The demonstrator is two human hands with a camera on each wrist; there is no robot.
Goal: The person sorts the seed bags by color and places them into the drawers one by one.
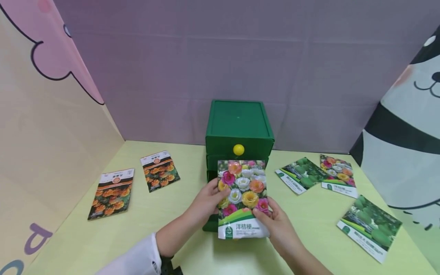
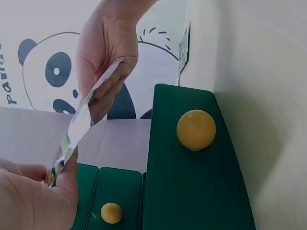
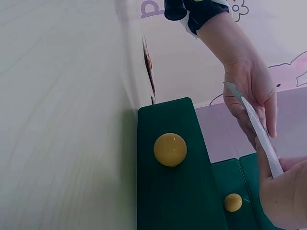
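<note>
A: What do the two hands have hold of?

B: A flat, glossy seed packet (image 1: 242, 198) printed with pink, white, orange and yellow blooms above a green and white band. The left hand (image 1: 207, 198) pinches its left edge, thumb on the printed face and fingers (image 2: 62, 184) curled behind. The right hand (image 1: 278, 223) pinches the lower right corner the same way. The packet stands nearly upright above the tabletop (image 1: 192, 244), just in front of the green drawer box (image 1: 238, 128).

A: What is the box like?

B: Hard, smooth plastic, square-cornered, with a recessed lid and round yellow knobs (image 1: 238, 149) on its drawer fronts. From the head view the packet covers the lower drawers, so only the top knob shows there. The wrist views show two knobs, one large and near, one small and farther off.

A: And the packet from the wrist views?

B: Edge-on, a thin silvery strip, slightly bowed; its print cannot be read there.

A: Anything else lying about?

B: Two packets with orange flowers (image 1: 111, 193) lie flat to the left, well apart from the box. To the right lie two green-leaf packets (image 1: 369, 227) and one more mixed-flower packet (image 1: 337, 173). The small lettering on all of them is too fine to make out. A white sleeve (image 1: 137, 259) is cut off at the bottom edge.
</note>
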